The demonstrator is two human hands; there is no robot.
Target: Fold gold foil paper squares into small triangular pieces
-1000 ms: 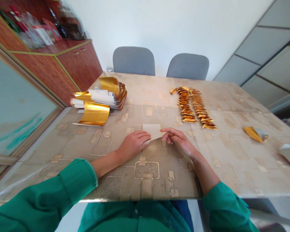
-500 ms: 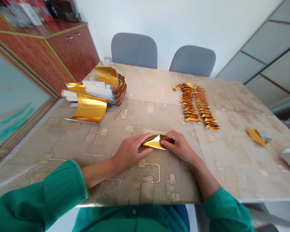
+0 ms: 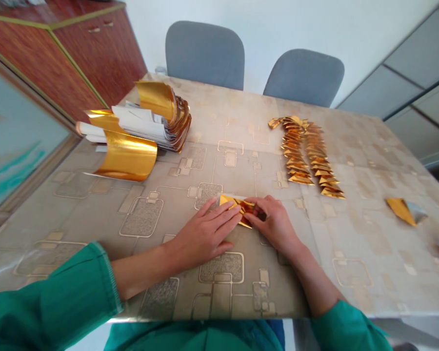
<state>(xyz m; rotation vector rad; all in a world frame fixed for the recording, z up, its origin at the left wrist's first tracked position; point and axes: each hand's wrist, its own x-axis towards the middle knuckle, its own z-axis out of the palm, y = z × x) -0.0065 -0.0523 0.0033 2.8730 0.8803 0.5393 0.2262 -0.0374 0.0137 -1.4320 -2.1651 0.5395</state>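
The left hand [image 3: 205, 234] lies flat, palm down, its fingers stretched across a small piece of gold paper [image 3: 246, 208] on the worktop [image 3: 369, 239]. The right hand [image 3: 272, 222] is clamped on the right end of that paper, thumb and fingers pinching it. The paper lies between the two hands, near the front edge, partly hidden under the left fingers, with creases catching the light.

Well apart to the left, a stack of sheets [image 3: 178, 129], gold and white, sits behind a curled gold sheet [image 3: 128, 158]. Beyond the right hand run two rows of folded gold pieces [image 3: 296, 151], side by side. Farther right lies a gold and silver scrap [image 3: 402, 210]. Two grey chairs [image 3: 205, 56] stand behind the worktop.
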